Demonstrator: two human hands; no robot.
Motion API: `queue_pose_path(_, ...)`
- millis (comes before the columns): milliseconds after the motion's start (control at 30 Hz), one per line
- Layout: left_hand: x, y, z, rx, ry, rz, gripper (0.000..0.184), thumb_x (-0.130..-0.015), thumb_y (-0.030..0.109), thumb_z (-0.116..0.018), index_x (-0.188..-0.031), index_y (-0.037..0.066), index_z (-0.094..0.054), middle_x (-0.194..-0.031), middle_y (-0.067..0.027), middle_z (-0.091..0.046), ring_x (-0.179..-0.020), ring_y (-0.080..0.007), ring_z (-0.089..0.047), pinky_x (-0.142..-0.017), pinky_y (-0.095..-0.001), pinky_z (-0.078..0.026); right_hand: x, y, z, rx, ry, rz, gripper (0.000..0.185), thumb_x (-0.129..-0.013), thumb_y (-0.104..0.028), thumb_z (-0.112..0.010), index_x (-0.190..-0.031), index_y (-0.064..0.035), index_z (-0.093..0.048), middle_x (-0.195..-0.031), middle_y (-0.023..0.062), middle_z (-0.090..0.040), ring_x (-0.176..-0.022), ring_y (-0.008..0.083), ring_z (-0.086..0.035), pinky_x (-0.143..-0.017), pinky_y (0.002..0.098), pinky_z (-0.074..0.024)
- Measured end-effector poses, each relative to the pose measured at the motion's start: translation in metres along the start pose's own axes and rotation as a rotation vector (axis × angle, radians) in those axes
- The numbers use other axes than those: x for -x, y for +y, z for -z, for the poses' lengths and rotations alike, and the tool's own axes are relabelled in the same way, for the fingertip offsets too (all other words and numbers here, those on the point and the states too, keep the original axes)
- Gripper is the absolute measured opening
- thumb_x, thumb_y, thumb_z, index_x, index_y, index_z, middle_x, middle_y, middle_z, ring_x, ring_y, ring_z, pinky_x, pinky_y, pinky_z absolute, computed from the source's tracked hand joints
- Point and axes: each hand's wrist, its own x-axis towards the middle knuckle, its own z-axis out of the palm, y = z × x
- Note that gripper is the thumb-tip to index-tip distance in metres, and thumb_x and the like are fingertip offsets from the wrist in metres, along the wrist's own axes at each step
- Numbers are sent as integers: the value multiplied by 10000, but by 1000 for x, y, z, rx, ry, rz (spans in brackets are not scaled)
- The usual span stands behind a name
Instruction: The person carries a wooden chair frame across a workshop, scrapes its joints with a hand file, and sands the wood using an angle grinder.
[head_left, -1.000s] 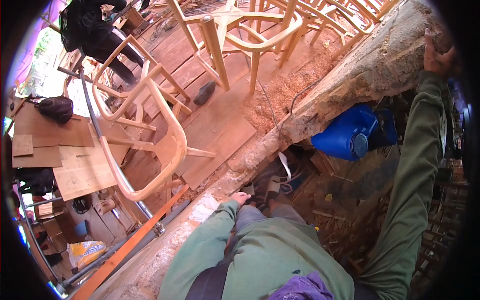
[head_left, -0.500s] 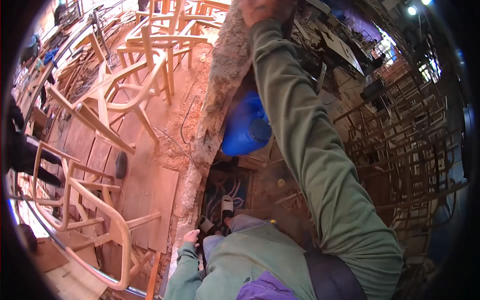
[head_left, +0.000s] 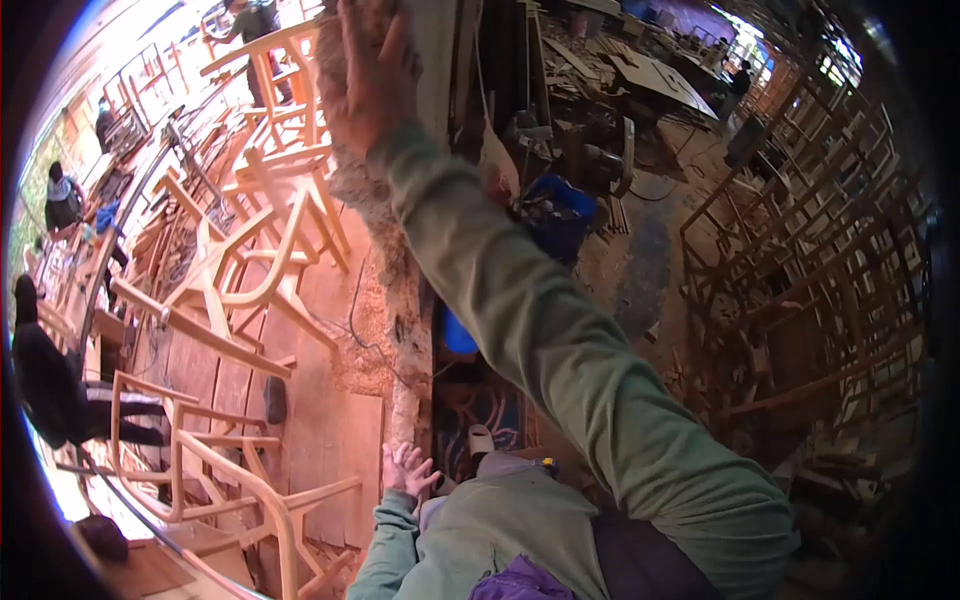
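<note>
My right hand [head_left: 372, 75] is raised at the top of the view, its fingers stretched along the rough, crumbly wall [head_left: 368, 190] and seemingly resting against it. The green sleeve [head_left: 560, 330] of that arm crosses the middle. Low down, my left hand [head_left: 406, 468] lies at the near end of the same wall, fingers spread and nothing in them. Wooden chair frames [head_left: 270, 255] stand to the left of the wall, with another chair frame [head_left: 265, 480] nearer me. Part of a blue container [head_left: 457, 332] shows beneath my right arm.
Sawdust [head_left: 365, 340] and a thin cable lie along the left floorboards [head_left: 335, 430]. A person in dark clothes [head_left: 45, 370] is at the far left, another person [head_left: 65, 198] beyond. On the right, many wooden frames [head_left: 800, 260] are stacked; a pale board [head_left: 660, 85] lies farther back.
The view has shifted, bringing more people into sight at left. My right hand has moved leftward and now shows fully against the wall. My left hand's fingers have spread.
</note>
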Motion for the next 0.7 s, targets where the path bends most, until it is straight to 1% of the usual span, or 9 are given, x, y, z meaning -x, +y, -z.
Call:
queue_pose_path(167, -19, 40, -132, 126, -292, -114, 907, -820, 772, -381, -1511, 244, -120, -1521, -121, -215, -1319, -429, -320, -974, -682, -343, 156, -4, 48, -337, -356, 115, 688, -912, -318, -547, -1466, -32, -256, -1493, 239, -251, -1366, 404, -269, -1098, 527, -219)
queue_pose_path(233, -32, 51, -178, 242, -444, -149, 795, -841, 755, -355, -1437, 230, -323, -1406, -97, -416, -1265, -384, -405, -975, -609, -391, 299, 1, 58, -380, -703, -39, 639, -928, -359, -518, -1448, -50, -312, -1473, 201, -319, -1353, 378, -312, -1105, 514, -233)
queue_pose_path(300, -52, 49, -204, 370, -712, -214, 780, -842, 755, -354, -1383, 197, -412, -1323, -102, -504, -1236, -353, -441, -977, -571, -406, 410, 28, 87, -436, -651, -193, 499, -908, -323, -547, -1329, -62, -490, -1295, 154, -515, -1215, 337, -476, -1005, 495, -366)
queue_pose_path(333, -59, 41, -203, 227, -671, -139, 762, -851, 737, -366, -1304, 136, -487, -1219, -103, -570, -1196, -319, -480, -968, -537, -425, 432, 46, 112, -440, -586, -285, 441, -892, -311, -566, -1257, -62, -573, -1180, 131, -608, -1129, 320, -548, -941, 481, -428)
queue_pose_path(367, -58, 30, -189, 708, -754, 271, 754, -872, 702, -373, -1321, 103, -469, -1262, -141, -533, -1171, -321, -501, -969, -539, -428, 446, 65, 146, -167, -847, -168, 456, -885, -361, -571, -1252, -92, -574, -1156, 131, -612, -1070, 321, -577, -908, 461, -440)
queue_pose_path(433, -16, 27, -213, 3, -200, 105, 741, -873, 665, -428, -1323, 77, -464, -1300, -141, -503, -1151, -314, -521, -952, -531, -447, 484, 105, 201, -45, -1265, -545, 380, -891, -351, -530, -1196, -135, -602, -1084, 122, -633, -935, 302, -624, -822, 414, -484)
queue_pose_path(467, -25, 21, -197, -46, -190, 105, 721, -870, 644, -456, -1331, 90, -459, -1314, -137, -491, -1153, -316, -520, -950, -536, -447, 573, 156, 219, -473, -1412, -1150, 335, -915, -315, -491, -1179, -148, -611, -1093, 139, -628, -971, 290, -615, -813, 407, -491)
queue_pose_path(600, -89, 19, -87, -366, -60, 111, 625, -860, 547, -561, -1312, 122, -485, -1286, -109, -511, -1123, -314, -534, -904, -536, -466, 716, 240, 349, 318, -1815, -1161, 338, -889, -308, -578, -1159, -112, -630, -1088, 148, -643, -1001, 310, -618, -809, 434, -503)
queue_pose_path(700, -126, 14, 26, -802, 145, 214, 439, -874, 441, -600, -1178, 125, -574, -1122, -76, -585, -993, -283, -566, -787, -476, -486, 717, 228, 403, 321, -1533, -1555, 322, -872, -305, -629, -1110, -89, -648, -1043, 134, -661, -941, 292, -639, -749, 426, -516)
